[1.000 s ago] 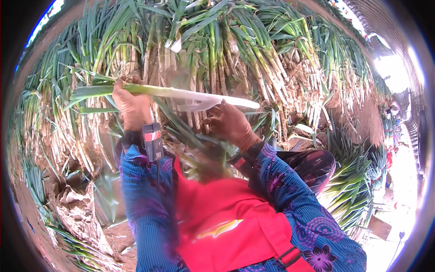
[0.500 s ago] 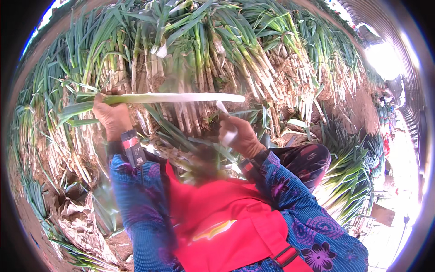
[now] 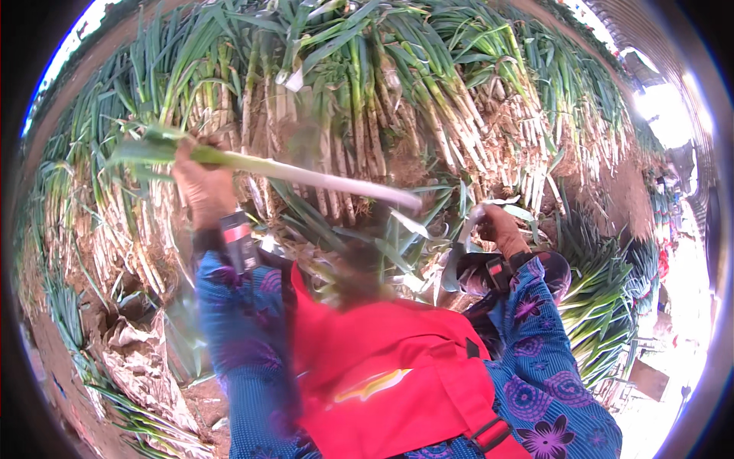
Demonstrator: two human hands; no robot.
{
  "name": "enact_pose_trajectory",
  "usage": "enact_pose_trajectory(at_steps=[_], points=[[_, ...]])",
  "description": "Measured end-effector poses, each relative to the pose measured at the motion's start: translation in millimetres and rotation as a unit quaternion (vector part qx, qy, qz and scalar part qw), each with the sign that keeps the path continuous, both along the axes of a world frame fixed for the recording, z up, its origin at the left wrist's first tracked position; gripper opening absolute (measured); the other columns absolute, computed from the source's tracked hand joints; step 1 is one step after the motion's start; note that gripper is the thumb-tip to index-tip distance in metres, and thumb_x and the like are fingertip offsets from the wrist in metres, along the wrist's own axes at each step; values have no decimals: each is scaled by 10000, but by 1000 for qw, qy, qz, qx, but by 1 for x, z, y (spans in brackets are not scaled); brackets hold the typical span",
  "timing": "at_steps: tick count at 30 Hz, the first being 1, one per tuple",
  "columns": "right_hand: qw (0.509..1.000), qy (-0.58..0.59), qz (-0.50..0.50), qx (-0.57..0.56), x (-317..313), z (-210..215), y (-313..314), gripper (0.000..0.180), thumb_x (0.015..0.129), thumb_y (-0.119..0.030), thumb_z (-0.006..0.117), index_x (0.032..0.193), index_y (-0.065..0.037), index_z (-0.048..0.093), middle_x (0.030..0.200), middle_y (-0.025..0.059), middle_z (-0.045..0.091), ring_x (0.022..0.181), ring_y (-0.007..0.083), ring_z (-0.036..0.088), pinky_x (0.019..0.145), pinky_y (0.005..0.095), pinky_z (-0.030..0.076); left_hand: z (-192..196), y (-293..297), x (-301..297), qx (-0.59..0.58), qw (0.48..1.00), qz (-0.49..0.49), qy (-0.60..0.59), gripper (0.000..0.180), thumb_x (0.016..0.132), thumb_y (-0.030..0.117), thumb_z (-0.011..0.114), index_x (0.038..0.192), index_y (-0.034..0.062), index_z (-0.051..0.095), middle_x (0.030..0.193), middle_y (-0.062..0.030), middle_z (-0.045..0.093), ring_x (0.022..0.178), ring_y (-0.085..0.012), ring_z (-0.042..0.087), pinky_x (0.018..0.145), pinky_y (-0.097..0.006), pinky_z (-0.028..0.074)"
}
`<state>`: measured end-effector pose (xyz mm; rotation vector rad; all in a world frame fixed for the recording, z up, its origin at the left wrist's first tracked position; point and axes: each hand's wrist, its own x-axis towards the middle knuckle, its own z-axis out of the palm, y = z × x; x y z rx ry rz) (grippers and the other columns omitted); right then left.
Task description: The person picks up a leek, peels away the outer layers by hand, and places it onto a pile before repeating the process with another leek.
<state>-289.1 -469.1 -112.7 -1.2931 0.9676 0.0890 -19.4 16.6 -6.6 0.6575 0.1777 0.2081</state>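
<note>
My left hand is closed around the green upper part of a long green onion. Its bare white stalk slants down to the right and looks smeared by motion. Off to the right, my right hand is closed on a pale peeled onion leaf that hangs from the fingers. This hand is apart from the onion. Another loose whitish strip shows just below the stalk's white end.
Green onions with dry, rooty ends lie in a long heap across the far side. More onions are piled at the right. Peelings lie before my red apron. A crumpled sack lies at lower left.
My right hand has moved right and down, away from the onion, with the peeled leaf in it. The onion's white end has tipped downward; my left hand has shifted slightly right.
</note>
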Motion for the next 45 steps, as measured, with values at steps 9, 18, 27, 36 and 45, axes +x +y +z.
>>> enact_pose_trajectory(at_steps=[9, 18, 27, 36, 45], points=[[809, -206, 377, -401, 77, 62, 170, 320, 849, -269, 634, 1048, -20, 655, 932, 119, 671, 808, 210, 652, 719, 328, 504, -9, -39, 4, 8, 994, -112, 12, 307, 892, 254, 617, 1090, 23, 581, 768, -44, 540, 734, -201, 549, 679, -344, 453], [699, -174, 478, -503, 95, 63, 218, 134, 772, -159, 604, 815, -33, 585, 743, 165, 598, 705, 366, 600, 645, 452, 455, 3, -55, -8, -2, 994, -96, 48, 238, 900, 195, 586, 1073, 32, 591, 795, -32, 516, 744, -211, 528, 662, -345, 428], [665, -181, 489, -535, 101, 46, 222, 130, 752, -158, 611, 733, -36, 570, 641, 180, 583, 632, 385, 601, 601, 470, 456, 3, -56, -11, 0, 991, -118, 69, 248, 913, 199, 570, 1075, 11, 575, 769, -42, 502, 722, -205, 523, 637, -341, 426], [837, -155, 429, -303, 88, 42, 196, 186, 794, -185, 571, 814, -8, 626, 653, 112, 584, 588, 224, 587, 592, 348, 474, 8, -45, -9, -40, 973, -227, -17, 388, 914, 233, 548, 1173, -54, 513, 825, -58, 468, 786, -204, 493, 668, -331, 438], [978, -177, -5, 113, 64, 19, 163, 177, 887, -184, 583, 969, -33, 625, 849, 75, 655, 790, 193, 637, 726, 352, 525, 12, -25, -1, -74, 975, -198, -74, 474, 800, 201, 606, 1168, -79, 503, 826, -71, 459, 750, -195, 468, 650, -305, 406]])
